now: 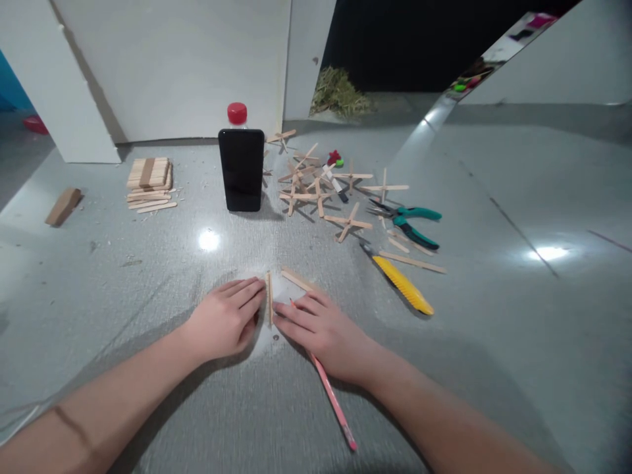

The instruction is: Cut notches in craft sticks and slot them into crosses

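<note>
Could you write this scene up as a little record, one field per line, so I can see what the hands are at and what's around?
Left hand: fingers at the left side of thin wooden sticks
Right hand: fingers at their right side, over a pink pencil
Grip: hard to tell
Behind: upright black phone
Back left: bundled sticks
To the right: crossed-stick pieces, teal-handled pliers, yellow cutter

Rests the bare left hand (230, 319) just left of the thin wooden stick (269, 299), back upward, with fingers bent and held together. Lays the bare right hand (326, 332) just right of the stick, with fingers slightly parted, pointing toward it. Slants left forearm (141, 378) and right forearm (422, 401) inward from the stick's near side.
</note>
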A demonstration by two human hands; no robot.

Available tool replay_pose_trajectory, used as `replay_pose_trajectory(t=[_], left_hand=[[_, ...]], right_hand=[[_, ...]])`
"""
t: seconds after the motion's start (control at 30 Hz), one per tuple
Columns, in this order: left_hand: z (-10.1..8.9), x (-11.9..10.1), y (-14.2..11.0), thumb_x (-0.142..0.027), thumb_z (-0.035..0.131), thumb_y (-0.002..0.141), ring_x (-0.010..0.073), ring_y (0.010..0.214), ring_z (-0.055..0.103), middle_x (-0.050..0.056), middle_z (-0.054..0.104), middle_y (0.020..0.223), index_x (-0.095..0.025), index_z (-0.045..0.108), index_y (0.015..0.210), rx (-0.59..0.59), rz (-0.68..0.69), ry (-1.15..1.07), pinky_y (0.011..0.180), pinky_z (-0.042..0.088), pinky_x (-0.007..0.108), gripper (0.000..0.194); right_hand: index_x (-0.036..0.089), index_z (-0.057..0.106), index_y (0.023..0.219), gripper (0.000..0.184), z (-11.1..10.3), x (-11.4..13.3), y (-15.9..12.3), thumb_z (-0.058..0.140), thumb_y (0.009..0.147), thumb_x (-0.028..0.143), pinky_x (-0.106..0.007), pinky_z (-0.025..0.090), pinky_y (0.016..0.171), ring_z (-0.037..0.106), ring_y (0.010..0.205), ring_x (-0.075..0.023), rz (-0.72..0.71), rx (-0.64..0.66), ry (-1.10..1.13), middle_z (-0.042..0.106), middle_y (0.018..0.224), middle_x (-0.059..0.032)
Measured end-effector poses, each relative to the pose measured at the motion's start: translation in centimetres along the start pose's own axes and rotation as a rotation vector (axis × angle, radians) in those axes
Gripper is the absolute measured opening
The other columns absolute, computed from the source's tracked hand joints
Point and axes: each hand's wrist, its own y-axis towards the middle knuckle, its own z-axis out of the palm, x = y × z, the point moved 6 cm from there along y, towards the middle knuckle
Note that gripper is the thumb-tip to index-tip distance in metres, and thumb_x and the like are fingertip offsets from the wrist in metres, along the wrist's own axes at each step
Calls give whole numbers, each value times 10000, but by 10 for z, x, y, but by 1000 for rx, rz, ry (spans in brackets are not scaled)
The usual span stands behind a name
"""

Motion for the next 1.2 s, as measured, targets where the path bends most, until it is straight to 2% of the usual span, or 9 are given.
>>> replay_pose_trajectory(t=[0.17,0.27,0.43,0.63,0.83,1.2], left_hand=[[1,1,3,-215,515,991,289,1218,682,157,694,1315,-97,627,1278,18,-42,-31,1019,606,456,330],[3,3,2,-251,525,1011,294,1220,674,145,698,1292,-116,635,1252,28,-66,-49,997,608,453,298],[4,3,0,-264,520,1012,299,1196,672,146,693,1274,-118,636,1234,30,-77,-74,972,606,459,290],[2,4,1,-300,554,998,300,1133,688,139,675,1305,-139,643,1211,48,-95,-94,931,606,477,282],[3,5,1,-314,585,979,327,1265,640,143,664,1350,-161,649,1201,50,-115,-106,1013,574,508,276],[3,9,-2,-340,642,950,334,1283,639,148,667,1362,-159,656,1183,43,-153,-135,1048,575,522,295]], right_hand=[[123,702,1173,284,-1,0,2,459,1027,118,-424,433,894,559,966,-229,-6,-8,-4,722,1265,-121],[122,695,1190,308,-1,0,2,426,1041,122,-421,437,887,548,960,-232,-3,1,3,719,1278,-116],[106,657,1284,339,-1,1,1,425,1037,109,-436,434,901,541,961,-238,-10,-3,1,711,1292,-121],[121,680,1243,315,1,0,0,437,1042,125,-444,442,916,538,978,-240,2,19,12,704,1317,-120],[105,686,1221,290,1,0,1,485,1012,102,-449,437,922,549,980,-241,-4,13,8,706,1303,-132],[112,696,1194,292,-5,1,3,461,1021,112,-440,444,918,540,953,-232,-4,-4,11,719,1275,-122]])
